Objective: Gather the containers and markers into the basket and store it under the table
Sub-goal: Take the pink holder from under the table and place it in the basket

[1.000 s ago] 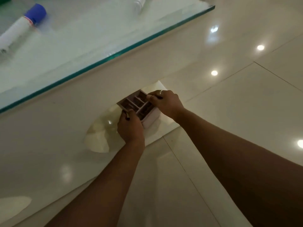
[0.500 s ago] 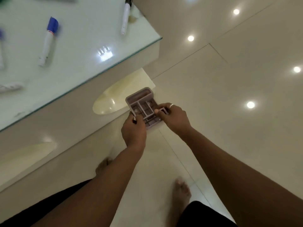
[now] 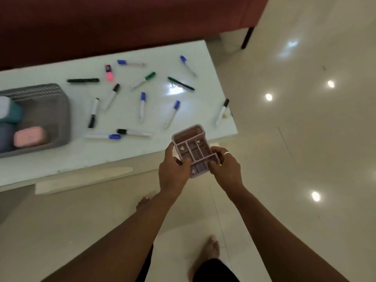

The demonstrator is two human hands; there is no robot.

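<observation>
Lifted from floor level, mauve plastic compartmented organizer (image 3: 193, 151) now sits gripped between left hand (image 3: 173, 171) and right hand (image 3: 225, 167), seemingly empty; grey woven basket (image 3: 43, 117) far left, next drop.

A pale purple compartmented container (image 3: 193, 150) is held upright just off the table's (image 3: 122, 159) near edge. Markers (image 3: 142, 106) lie scattered on the table, right of the grey basket (image 3: 50, 102).

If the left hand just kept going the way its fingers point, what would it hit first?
Likely the table's near edge; left hand already grips the compartment organizer, pointing up-frame towards it. Beyond lies a black-capped marker. Depth is unclear.
</observation>
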